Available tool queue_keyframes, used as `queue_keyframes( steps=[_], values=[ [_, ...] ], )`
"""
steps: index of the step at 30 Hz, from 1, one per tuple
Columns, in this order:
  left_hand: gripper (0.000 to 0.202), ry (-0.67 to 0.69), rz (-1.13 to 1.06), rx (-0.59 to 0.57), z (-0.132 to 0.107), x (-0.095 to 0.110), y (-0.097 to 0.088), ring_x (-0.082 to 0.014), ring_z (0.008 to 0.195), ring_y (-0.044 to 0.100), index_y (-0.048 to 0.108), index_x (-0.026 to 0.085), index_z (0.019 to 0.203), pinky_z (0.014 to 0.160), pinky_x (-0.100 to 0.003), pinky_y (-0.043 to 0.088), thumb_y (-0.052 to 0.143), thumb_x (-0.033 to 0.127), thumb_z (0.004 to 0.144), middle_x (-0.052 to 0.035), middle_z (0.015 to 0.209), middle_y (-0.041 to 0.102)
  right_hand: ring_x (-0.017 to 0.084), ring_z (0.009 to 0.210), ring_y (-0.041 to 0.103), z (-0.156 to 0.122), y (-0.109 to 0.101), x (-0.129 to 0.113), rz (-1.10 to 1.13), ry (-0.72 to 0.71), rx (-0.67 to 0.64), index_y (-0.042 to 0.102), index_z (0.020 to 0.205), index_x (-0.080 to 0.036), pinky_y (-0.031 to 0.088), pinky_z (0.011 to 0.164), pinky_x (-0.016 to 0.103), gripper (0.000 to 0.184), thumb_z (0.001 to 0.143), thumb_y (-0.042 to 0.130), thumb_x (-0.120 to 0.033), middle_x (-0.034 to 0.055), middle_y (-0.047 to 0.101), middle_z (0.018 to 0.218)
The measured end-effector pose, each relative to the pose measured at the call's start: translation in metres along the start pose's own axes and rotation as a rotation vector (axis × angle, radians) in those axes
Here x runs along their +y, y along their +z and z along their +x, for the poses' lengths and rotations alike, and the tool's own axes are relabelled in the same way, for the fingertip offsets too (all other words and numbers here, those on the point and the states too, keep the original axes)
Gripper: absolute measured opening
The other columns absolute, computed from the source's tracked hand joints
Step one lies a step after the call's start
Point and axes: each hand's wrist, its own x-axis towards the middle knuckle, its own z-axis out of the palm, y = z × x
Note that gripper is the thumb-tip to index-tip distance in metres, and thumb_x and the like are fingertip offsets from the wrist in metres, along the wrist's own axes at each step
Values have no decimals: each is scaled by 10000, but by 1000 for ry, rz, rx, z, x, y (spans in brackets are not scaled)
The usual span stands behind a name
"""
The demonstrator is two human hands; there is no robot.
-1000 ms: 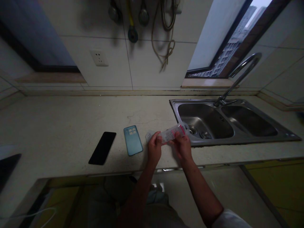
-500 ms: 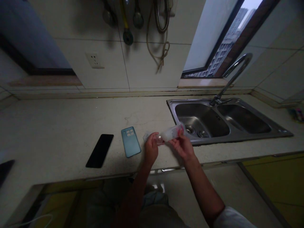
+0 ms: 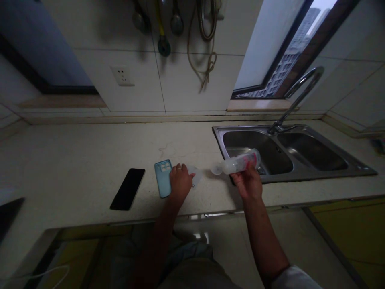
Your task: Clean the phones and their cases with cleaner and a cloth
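My right hand (image 3: pixel 249 181) is closed around a translucent plastic bottle (image 3: pixel 240 161) with pink printing. The bottle lies nearly level over the sink's left front edge, its flip cap (image 3: pixel 216 168) hanging open towards the left. On the counter, my left hand (image 3: pixel 181 179) is closed on a thin, whitish see-through sheet (image 3: pixel 196 174), with the thumb on its near part. That hand also covers the right edge of a light-blue phone case (image 3: pixel 162 178). A black phone (image 3: pixel 128 188) lies flat to the left of the case.
A double-bowl steel sink (image 3: pixel 296 172) with a curved faucet (image 3: pixel 303 86) is set into the counter (image 3: pixel 75 160) at right. A wall socket (image 3: pixel 122 76), hanging hoses (image 3: pixel 207 24) and an open window (image 3: pixel 273 52) are behind. A dark object (image 3: pixel 10 212) sits at the far left edge.
My left hand has left the bottle's cap end and moved left and down to the counter. My right hand has carried the bottle right, over the sink edge. The flip cap now shows open.
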Motion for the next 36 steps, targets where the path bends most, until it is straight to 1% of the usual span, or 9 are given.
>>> queue_keyframes(
  steps=[5,10,13,17,19,21,26,31,36],
  values=[
    [305,2,150,-187,20,2,-6,-321,1077,601,644,87,1102,890,-390,447,645,282,867,-228,1106,659,169,854,696,-6,2,2,-67,-14,20,704,963,-250,626,753,348,344,690,854,-397,-12,736,909],
    [105,-62,-328,-218,28,-6,-5,-217,847,659,690,160,908,763,-314,469,622,207,844,-98,892,718,186,922,691,-6,-1,3,-82,-2,40,695,1011,-261,617,776,373,367,701,844,-387,1,732,986],
    [147,-81,-542,-95,21,-7,-6,-182,783,641,672,176,839,732,-293,482,549,240,888,-57,841,694,188,934,693,-7,-1,3,-71,3,52,695,1007,-255,613,792,376,366,698,848,-376,7,739,995],
    [271,25,-198,118,10,-2,-8,-263,1093,570,659,155,1058,975,-380,427,628,355,877,-135,1129,643,183,919,705,-10,5,4,-74,17,18,697,994,-269,610,789,353,368,682,858,-380,0,752,971],
    [554,97,-23,25,7,-1,-9,-306,1153,529,604,144,1221,998,-407,404,714,487,801,-170,1205,609,191,935,709,-12,8,4,-73,31,-4,690,1018,-283,608,787,354,400,671,864,-381,4,757,992],
    [651,164,72,-104,6,0,-9,-318,1145,528,599,149,1245,971,-402,415,750,542,749,-175,1194,610,199,951,712,-14,9,5,-77,51,-13,687,1027,-270,606,794,354,413,670,862,-381,21,761,1005],
    [178,201,20,-189,5,-6,-6,-259,1052,578,714,197,973,914,-348,435,605,321,905,-128,1051,654,195,931,718,-15,5,7,-93,69,19,689,1000,-248,604,786,338,372,681,847,-353,25,765,984],
    [196,68,-497,-12,1,-10,-9,-220,947,624,738,212,832,903,-328,451,564,266,904,-86,939,707,196,927,714,-16,0,9,-103,96,45,693,995,-223,607,766,327,372,678,843,-350,33,761,975],
    [157,-391,-1470,114,-3,-3,-12,-157,747,647,707,161,785,738,-259,496,652,305,812,-32,760,700,195,935,709,-18,10,2,-118,39,14,684,1024,-259,596,809,356,364,705,827,-361,14,756,977]
  ],
)
